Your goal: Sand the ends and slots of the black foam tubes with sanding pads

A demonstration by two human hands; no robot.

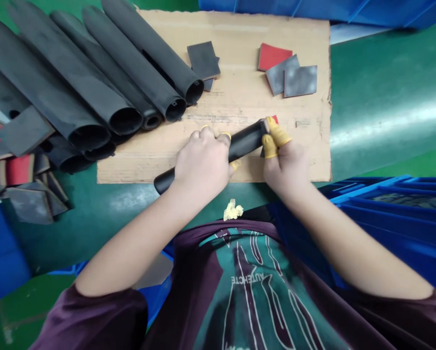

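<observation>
The left hand [201,158] grips a black rubber tube [245,146] above a cardboard sheet [240,34] — the right hand [285,163], in yellow finger cots [278,132], pinches its end.

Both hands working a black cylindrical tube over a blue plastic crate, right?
Wrong surface. The head view shows the left hand and right hand working the black cylindrical tube over a flat brown cardboard sheet, not over a crate.
</observation>
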